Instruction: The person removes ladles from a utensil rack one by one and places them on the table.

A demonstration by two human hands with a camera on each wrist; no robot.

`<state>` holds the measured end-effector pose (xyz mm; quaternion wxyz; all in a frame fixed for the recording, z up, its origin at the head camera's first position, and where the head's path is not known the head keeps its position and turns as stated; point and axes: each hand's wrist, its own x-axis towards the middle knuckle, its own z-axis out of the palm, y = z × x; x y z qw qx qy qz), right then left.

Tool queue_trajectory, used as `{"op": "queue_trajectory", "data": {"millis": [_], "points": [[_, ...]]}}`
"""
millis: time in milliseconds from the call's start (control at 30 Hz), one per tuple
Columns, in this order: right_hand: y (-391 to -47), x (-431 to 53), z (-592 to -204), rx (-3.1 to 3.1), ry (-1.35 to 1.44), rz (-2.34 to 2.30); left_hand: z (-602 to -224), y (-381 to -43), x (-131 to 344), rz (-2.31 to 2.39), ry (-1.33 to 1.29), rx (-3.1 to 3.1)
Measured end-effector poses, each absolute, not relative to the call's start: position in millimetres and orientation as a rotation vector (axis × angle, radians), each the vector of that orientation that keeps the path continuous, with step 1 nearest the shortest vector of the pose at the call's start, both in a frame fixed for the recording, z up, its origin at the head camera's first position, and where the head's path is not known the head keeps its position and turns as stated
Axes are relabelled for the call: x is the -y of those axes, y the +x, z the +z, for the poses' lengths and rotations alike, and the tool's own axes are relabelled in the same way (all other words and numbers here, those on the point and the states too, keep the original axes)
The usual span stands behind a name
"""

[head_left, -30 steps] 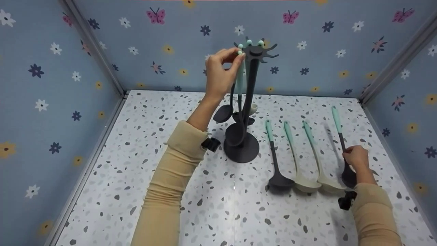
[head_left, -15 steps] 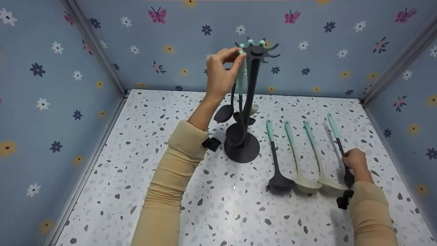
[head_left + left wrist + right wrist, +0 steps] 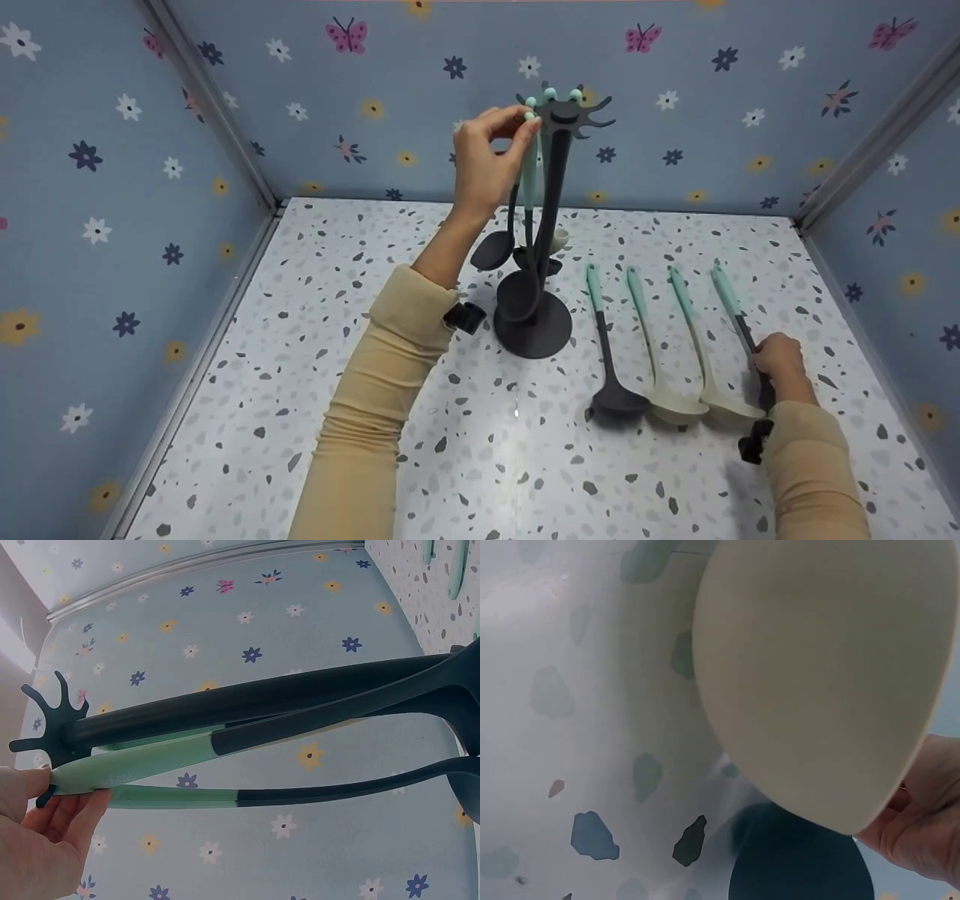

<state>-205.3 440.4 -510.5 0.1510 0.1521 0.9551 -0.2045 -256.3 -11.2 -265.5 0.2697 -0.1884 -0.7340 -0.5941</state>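
My left hand (image 3: 484, 161) pinches the top end of a mint-handled black ladle (image 3: 517, 295) at the hooks of a black utensil stand (image 3: 551, 202). In the left wrist view, thumb and fingertips close round that mint handle (image 3: 142, 761), beside the stand's prongs. My right hand (image 3: 780, 356) grips the dark shaft of another mint-handled black ladle (image 3: 726, 289), low over the table at the right end of a row. Hand and sleeve partly hide its bowl. In the right wrist view, a cream bowl (image 3: 825, 682) covers much of the scene, with a dark bowl (image 3: 802, 862) below it.
A black ladle (image 3: 609, 375) and two cream ladles (image 3: 649, 352) (image 3: 697, 345) lie side by side on the speckled table (image 3: 322, 360). Several utensils, including a black spoon (image 3: 493, 250), hang from the stand. Patterned walls (image 3: 405, 75) enclose the table's back and sides.
My right hand has drawn its black ladle toward me and left, closer to the cream ladles. My left hand keeps its pinch in the same place.
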Motion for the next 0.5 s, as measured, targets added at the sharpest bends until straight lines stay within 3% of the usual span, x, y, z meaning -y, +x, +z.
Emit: {"op": "queue_trajectory", "data": {"millis": [500], "points": [[-206.6,-431.3,-512.2,-2.73,0.475,-0.474,-265.4,-256.2,11.3,-1.593,-0.519,1.972]]}}
